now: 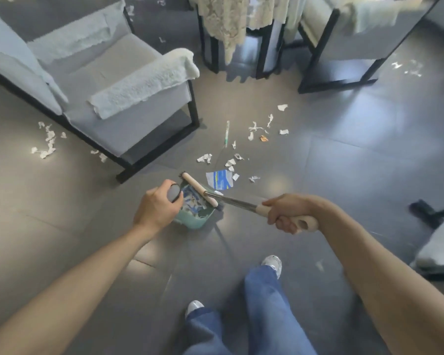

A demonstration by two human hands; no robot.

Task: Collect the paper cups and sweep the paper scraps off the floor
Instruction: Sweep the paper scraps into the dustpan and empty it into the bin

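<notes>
My left hand (pixel 156 207) grips the top of the dustpan handle (pixel 174 192). The green dustpan (pixel 194 219) stands on the floor below it, holding blue and white paper scraps. My right hand (pixel 289 213) grips the beige handle of a broom; its metal shaft (pixel 235 201) runs left to the beige broom head (pixel 199 189), which lies across the dustpan's mouth. A flattened blue-and-white paper piece (pixel 221 179) lies just beyond the pan. White paper scraps (pixel 231 162) are scattered further out, with more scraps (pixel 46 140) left of the armchair. No whole cup is visible.
A grey armchair (pixel 100 80) with black frame stands at upper left. A small table with lace cloth (pixel 231 26) is at top centre, another chair (pixel 344 42) at top right. A thin green-white stick (pixel 226 133) lies on the tiles. My legs and shoes (pixel 272 262) are below.
</notes>
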